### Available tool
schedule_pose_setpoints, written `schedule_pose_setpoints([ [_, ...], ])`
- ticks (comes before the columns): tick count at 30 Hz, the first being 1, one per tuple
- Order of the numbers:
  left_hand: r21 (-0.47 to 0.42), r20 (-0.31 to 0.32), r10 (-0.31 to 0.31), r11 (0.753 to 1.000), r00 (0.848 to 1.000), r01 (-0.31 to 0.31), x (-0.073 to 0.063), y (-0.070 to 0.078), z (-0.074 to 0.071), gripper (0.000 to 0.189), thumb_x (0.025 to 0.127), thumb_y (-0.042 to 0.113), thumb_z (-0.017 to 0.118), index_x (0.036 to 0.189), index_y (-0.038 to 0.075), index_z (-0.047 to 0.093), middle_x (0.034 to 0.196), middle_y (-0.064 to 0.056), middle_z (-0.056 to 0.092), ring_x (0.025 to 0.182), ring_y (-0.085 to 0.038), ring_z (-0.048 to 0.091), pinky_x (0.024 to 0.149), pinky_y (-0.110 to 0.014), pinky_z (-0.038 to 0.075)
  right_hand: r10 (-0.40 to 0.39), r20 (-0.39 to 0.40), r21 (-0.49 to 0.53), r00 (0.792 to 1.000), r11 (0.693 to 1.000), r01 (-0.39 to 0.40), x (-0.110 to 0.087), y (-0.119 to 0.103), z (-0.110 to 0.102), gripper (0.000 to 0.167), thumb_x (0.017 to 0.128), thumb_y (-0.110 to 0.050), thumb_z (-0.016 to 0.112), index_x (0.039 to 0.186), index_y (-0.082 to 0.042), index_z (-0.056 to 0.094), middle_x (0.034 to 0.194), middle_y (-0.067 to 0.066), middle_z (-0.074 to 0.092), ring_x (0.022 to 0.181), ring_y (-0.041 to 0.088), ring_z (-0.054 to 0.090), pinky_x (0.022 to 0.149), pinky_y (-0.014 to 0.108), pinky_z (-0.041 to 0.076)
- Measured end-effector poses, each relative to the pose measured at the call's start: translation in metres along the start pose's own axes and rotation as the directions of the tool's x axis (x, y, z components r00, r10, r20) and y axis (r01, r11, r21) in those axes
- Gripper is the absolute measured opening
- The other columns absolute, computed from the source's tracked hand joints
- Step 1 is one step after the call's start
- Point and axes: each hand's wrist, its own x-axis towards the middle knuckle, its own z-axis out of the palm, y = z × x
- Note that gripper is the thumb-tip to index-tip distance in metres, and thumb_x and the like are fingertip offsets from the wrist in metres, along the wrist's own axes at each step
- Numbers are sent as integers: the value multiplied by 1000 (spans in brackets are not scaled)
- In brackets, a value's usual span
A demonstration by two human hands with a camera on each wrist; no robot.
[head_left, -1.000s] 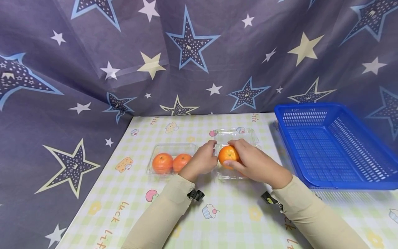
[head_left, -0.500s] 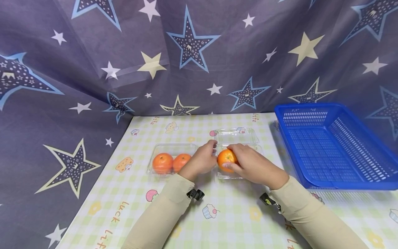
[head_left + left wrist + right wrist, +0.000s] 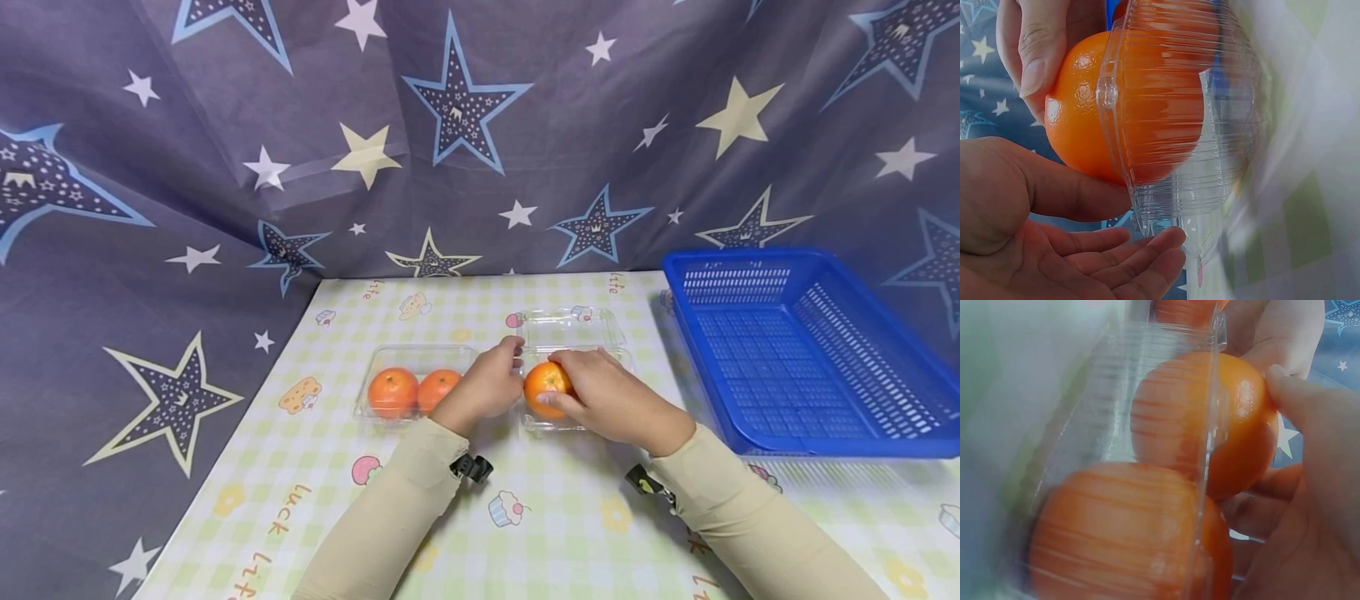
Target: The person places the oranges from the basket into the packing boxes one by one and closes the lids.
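Observation:
In the head view, an orange [image 3: 546, 390] sits in a clear plastic clamshell box [image 3: 551, 424] whose lid [image 3: 570, 327] lies folded back. My right hand [image 3: 618, 398] grips that orange between thumb and fingers. A second orange [image 3: 1116, 537] lies beside it in the box, seen in the right wrist view and hidden under my right hand from above. My left hand [image 3: 487, 385] is at the box's left side. In the left wrist view its thumb lies along the rim beneath the orange, and its relaxed fingers are at the wall.
To the left stands another clear box [image 3: 423, 358] with two oranges [image 3: 392, 392] in it, partly behind my left wrist. A blue plastic basket [image 3: 780, 367] is at the right. A starry curtain [image 3: 465, 208] hangs behind the checked tablecloth [image 3: 547, 533].
My right hand has moved slightly left and down with the orange, lowering it into the box, and has stayed there over the last half second. My left hand has hardly moved.

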Motion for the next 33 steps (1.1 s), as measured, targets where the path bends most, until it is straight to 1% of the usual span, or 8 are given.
schedule_pose_setpoints([
  [6,12,2,8,1000,1000,-8,1,2,-1,65,94,-2,57,156,3,37,154,-17,50,136,-28,57,112,-45,47,23,27,-40,999,999,-22,-1,1,1,41,98,-45,70,115,-8,62,88,-6,63,77,12,58,85,43,48],
  [10,8,7,15,1000,1000,-15,0,2,-2,66,93,-3,57,155,3,37,155,-19,49,136,-29,57,112,-47,47,42,45,-43,998,998,-40,-1,0,2,43,97,-44,71,117,-7,63,88,-5,65,78,14,60,87,45,48],
  [13,3,11,18,1000,1000,-18,0,2,-2,65,94,-3,57,155,3,37,156,-20,47,136,-30,57,112,-47,47,74,80,-69,994,995,-69,-2,-2,4,48,97,-47,70,119,-5,63,90,-4,66,84,18,64,97,58,48],
  [17,0,13,21,1000,1000,-21,-1,3,-1,66,94,-3,57,156,4,36,157,-20,45,137,-31,56,112,-48,47,114,113,-122,987,988,-100,-4,-2,6,55,97,-52,67,125,-5,63,98,0,69,97,27,68,107,74,37],
  [22,2,15,20,1000,1000,-20,-1,2,-1,67,94,-4,57,156,5,36,158,-19,44,139,-31,55,113,-48,46,124,106,-130,987,985,-110,-5,-1,8,54,98,-51,67,128,-6,63,110,5,71,107,32,66,109,74,35],
  [28,-12,18,35,999,999,-35,0,0,0,67,93,-5,57,156,6,36,157,-21,44,139,-33,54,113,-49,45,89,76,-113,993,990,-80,-5,-2,5,56,97,-47,70,130,-3,63,118,12,70,112,33,64,106,64,42],
  [31,-24,16,47,999,999,-47,0,-1,0,68,92,-6,56,156,5,36,156,-22,46,139,-34,54,114,-49,45,67,29,-80,997,995,-64,-3,-1,0,55,97,-43,72,131,-1,64,124,15,69,117,35,64,108,60,44],
  [33,-32,11,52,998,999,-51,1,-1,1,69,91,-7,55,156,5,36,155,-22,46,139,-34,54,114,-49,45,82,-18,-51,996,995,-83,-2,2,-3,51,97,-39,72,129,-1,64,128,16,67,120,37,63,109,57,45],
])
